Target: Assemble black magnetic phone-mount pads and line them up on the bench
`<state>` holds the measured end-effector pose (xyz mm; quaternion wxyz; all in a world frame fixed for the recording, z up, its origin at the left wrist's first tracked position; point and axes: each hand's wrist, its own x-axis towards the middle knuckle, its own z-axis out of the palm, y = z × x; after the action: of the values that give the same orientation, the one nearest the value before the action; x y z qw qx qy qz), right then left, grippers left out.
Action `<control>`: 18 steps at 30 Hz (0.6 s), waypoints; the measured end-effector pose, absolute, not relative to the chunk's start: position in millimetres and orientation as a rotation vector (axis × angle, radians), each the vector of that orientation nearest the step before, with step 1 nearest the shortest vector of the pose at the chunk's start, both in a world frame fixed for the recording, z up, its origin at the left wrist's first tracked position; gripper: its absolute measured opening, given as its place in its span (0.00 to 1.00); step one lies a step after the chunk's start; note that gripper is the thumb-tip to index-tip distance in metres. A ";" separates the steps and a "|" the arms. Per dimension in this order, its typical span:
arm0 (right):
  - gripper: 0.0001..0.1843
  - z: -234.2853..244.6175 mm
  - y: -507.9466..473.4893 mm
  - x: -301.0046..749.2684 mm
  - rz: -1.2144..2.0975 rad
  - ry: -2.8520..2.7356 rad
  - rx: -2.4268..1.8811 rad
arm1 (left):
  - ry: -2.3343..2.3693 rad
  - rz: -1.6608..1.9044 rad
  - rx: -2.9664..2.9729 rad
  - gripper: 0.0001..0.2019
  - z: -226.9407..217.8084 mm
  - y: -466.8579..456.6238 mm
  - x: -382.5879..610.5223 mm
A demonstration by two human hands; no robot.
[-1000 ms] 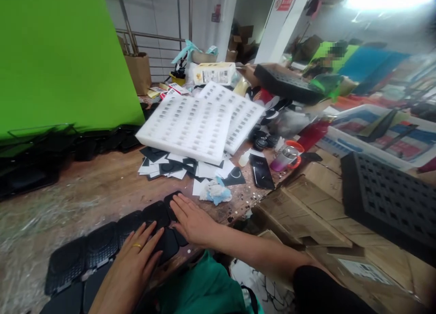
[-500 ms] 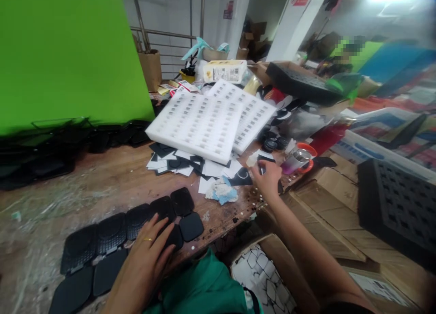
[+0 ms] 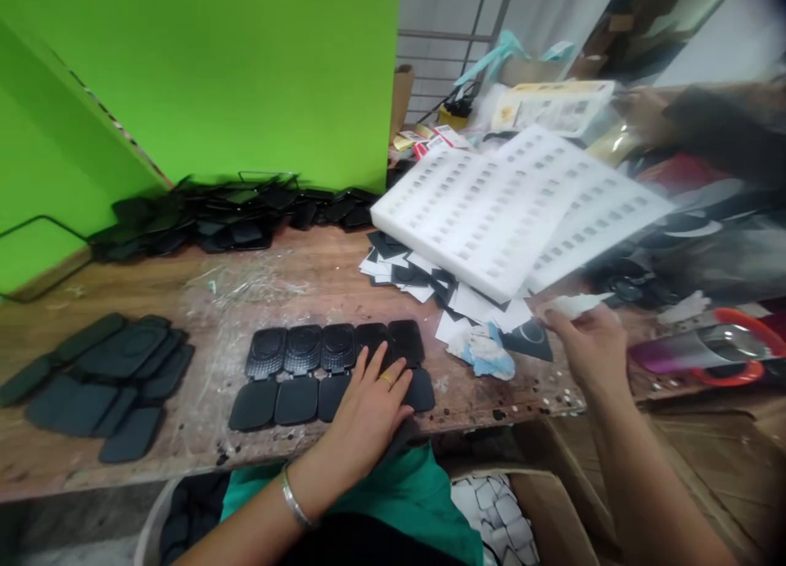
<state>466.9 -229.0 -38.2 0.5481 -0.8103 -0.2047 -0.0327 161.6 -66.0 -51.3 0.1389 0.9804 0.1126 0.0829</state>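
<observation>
Two rows of black hinged square cases lie opened flat along the table. Their upper halves show round recesses and dotted texture; the lower ones are smooth. My left hand rests palm down over the right-hand cases with its fingers spread, hiding parts of them. Off to the right, above the table, my right hand is closed around a small white squeeze bottle with a pointed tip, slightly blurred. Left of that hand sits a crumpled blue-and-white rag, beside a black card with a ring mark.
White foam trays with rows of slots lie on scattered black and white cards. A metallic tumbler with an orange handle stands tilted in view at right. More black pieces are piled at left. Below the edge is a carton.
The view has swung left, bringing the left pile into sight. My right hand has lifted the white bottle off the table area. My left hand still lies on the black cases.
</observation>
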 end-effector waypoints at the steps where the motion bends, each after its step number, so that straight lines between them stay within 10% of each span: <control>1: 0.17 -30.3 -223.5 452.7 0.065 -0.526 -1.837 | 0.326 0.221 2.828 0.19 -49.6 -66.0 162.1; 18: 0.19 -27.7 -142.4 378.9 0.682 -0.596 -1.588 | 0.407 0.173 2.761 0.18 -43.3 -71.2 161.2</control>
<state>378.9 -142.4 -27.7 0.6105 -0.6880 -0.2582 0.2953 161.2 -71.2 -43.3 0.1719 0.9727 0.1436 0.0611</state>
